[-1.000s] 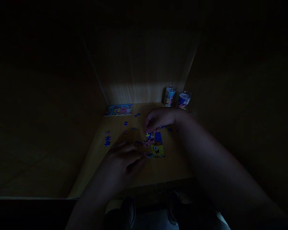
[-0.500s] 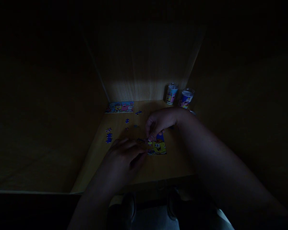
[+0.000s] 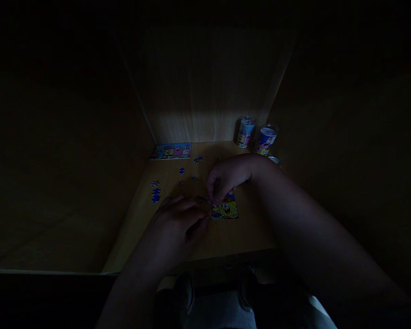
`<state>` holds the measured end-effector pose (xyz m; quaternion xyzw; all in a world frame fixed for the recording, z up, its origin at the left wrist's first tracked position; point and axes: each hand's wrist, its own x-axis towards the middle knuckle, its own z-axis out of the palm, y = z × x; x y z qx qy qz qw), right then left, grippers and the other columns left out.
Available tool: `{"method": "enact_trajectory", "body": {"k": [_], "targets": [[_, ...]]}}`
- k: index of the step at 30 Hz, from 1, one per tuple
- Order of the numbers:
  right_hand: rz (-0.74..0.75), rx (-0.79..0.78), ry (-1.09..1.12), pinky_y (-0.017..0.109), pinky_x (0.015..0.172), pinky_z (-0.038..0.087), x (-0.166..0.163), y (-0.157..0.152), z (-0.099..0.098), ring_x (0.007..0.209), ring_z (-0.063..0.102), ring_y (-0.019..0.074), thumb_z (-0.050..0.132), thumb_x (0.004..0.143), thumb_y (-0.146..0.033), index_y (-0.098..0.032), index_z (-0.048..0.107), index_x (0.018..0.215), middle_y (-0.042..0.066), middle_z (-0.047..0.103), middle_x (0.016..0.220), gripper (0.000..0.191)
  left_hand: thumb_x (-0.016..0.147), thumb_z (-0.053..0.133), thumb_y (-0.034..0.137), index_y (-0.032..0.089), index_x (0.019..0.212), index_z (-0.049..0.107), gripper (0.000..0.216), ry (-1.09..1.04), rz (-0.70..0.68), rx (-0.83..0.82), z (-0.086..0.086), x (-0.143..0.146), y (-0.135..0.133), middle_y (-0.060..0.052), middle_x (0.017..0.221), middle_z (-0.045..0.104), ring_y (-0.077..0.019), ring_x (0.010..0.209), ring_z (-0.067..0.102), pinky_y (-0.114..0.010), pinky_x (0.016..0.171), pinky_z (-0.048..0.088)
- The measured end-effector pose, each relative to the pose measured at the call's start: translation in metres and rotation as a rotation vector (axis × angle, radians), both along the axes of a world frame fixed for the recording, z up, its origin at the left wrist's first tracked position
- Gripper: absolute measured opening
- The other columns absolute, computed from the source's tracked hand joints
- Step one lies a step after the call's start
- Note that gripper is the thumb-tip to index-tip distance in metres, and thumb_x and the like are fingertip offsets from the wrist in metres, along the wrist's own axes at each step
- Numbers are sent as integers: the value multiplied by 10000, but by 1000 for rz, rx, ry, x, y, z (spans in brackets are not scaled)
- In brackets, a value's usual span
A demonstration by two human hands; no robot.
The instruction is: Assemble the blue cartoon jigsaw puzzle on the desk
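Where pale light reaches the wooden tabletop (image 3: 226,242), a partly built puzzle (image 3: 228,209) lies near the middle and serves as the clock's centre, with twelve towards the back wall (image 3: 192,123). The left hand (image 3: 178,221) rests close to nine o'clock, fingers curled, thumb and index tips near each other at the puzzle's left edge. The right hand (image 3: 228,176) arches over the twelve o'clock side, thumb and forefinger in a narrow pinch at the puzzle's upper left; it is too dark to tell whether either hand grips a piece. A cartoon picture strip (image 3: 172,151) lies between ten and eleven, just before the wall. Two canisters stand upright side by side, the light blue canister (image 3: 246,133) just past twelve, the dark blue canister (image 3: 266,140) at one. Joined blue pieces (image 3: 155,195) lie at nine, beyond the left hand, and a single blue piece (image 3: 181,171) at ten.
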<state>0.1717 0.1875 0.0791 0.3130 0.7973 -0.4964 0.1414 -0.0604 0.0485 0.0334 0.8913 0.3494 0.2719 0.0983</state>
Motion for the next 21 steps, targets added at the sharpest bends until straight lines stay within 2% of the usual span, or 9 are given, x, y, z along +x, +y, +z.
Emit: {"method": "enact_trajectory", "body": {"k": [14,21], "targets": [[19,90,-62,248,631,409,-6,-6,6,647,607,107,905,837,-358,-209,854,1033,-62,722,706,252,1020,669,141,239,980,774,149,-1,-7,-9,0,-1,0,-20,1020,796,-233,946,704,-430,868,537],[3,113,-45,253,728,460,-9,-10,8,816,698,146,926,793,-288,-187,843,974,-33,808,858,223,1023,679,149,241,987,772,136,5,-2,-6,0,0,0,-29,1049,801,-239,972,708,-435,879,546]]}}
